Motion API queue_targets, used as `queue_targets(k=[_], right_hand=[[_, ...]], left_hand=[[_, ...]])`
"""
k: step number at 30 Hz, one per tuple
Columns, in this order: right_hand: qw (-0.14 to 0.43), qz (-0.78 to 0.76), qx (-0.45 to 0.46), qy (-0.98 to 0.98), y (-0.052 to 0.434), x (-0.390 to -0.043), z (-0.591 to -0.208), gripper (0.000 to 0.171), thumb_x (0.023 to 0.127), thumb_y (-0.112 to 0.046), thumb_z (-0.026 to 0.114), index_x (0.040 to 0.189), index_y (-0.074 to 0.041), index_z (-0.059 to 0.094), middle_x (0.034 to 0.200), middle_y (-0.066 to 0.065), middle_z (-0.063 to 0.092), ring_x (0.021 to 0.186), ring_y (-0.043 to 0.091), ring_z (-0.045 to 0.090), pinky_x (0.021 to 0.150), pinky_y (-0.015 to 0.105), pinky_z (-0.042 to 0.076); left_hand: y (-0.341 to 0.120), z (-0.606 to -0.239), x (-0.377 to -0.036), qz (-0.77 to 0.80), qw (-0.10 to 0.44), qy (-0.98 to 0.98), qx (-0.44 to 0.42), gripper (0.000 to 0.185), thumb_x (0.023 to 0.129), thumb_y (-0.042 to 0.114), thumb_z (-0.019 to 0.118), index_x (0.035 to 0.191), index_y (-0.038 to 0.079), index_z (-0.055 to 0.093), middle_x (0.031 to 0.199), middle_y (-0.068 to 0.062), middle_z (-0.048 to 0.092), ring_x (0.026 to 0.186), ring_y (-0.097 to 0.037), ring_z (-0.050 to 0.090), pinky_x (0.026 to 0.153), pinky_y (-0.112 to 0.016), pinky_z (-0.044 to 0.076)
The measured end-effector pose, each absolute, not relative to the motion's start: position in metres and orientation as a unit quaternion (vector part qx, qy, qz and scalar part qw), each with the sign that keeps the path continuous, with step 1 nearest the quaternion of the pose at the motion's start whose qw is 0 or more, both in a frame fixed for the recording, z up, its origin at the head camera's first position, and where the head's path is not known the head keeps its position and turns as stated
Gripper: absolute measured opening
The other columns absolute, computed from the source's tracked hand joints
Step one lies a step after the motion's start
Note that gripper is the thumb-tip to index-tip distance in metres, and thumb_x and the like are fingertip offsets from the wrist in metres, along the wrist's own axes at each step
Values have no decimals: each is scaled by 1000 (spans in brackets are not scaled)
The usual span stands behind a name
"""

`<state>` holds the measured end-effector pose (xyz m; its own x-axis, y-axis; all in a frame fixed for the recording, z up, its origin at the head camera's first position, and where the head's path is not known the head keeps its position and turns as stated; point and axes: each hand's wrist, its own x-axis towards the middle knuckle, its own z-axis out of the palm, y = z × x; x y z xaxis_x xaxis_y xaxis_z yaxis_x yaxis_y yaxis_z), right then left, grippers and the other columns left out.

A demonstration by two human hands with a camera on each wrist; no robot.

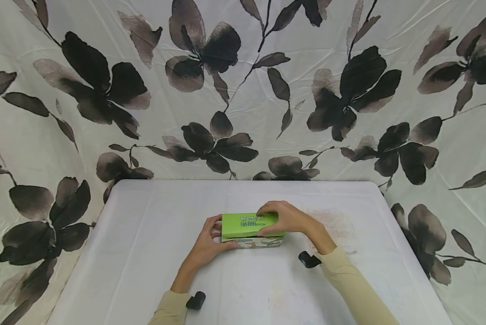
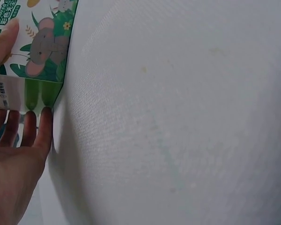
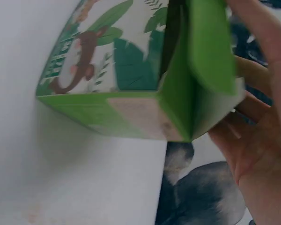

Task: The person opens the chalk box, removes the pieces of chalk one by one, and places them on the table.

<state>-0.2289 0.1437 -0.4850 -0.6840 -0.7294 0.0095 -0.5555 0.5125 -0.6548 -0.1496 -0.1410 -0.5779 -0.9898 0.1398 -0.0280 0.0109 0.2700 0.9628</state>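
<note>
A green carton printed with cartoon animals lies on the white table, near its middle. My left hand holds its left end, thumb on the top edge and fingers along the near side. My right hand grips the right end from above, fingers curled over the top. In the left wrist view, the left hand's fingers lie against the carton's end. In the right wrist view, a green end flap of the carton stands partly open beside my right hand.
A pale cloth with dark flower prints hangs behind and around the table. Faint reddish stains mark the tabletop right of the carton. Black wrist cameras sit on the left sleeve and the right sleeve.
</note>
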Motion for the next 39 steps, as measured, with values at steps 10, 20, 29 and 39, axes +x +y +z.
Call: queue_targets(k=[10,20,29,39], right_hand=[[52,-438,-324,837,180,-223,-504,24,102,0,61,125,2,67,124,15,69,120,32,64,101,43,53],[43,-525,-305,794,191,-211,-520,29,94,10,68,123,8,64,122,24,64,119,44,61,102,47,51],[57,-563,-249,786,189,-209,-527,18,98,3,66,116,4,67,118,21,65,117,39,62,99,31,53],[39,-570,-194,797,183,-215,-532,16,98,2,67,114,2,66,115,18,66,111,26,64,94,29,55]], left_hand=[[-144,-579,-149,607,57,791,52,100,72,22,97,154,13,40,143,-5,43,120,-22,49,101,-33,49],[-147,-581,-150,619,50,780,77,96,74,17,96,153,10,41,144,-6,43,120,-23,50,98,-29,50],[-148,-582,-150,611,47,786,81,94,74,19,95,152,10,42,143,-7,43,120,-23,49,99,-31,49],[-149,-579,-150,626,59,774,75,93,75,12,94,152,11,42,142,-8,43,120,-26,48,101,-38,49]])
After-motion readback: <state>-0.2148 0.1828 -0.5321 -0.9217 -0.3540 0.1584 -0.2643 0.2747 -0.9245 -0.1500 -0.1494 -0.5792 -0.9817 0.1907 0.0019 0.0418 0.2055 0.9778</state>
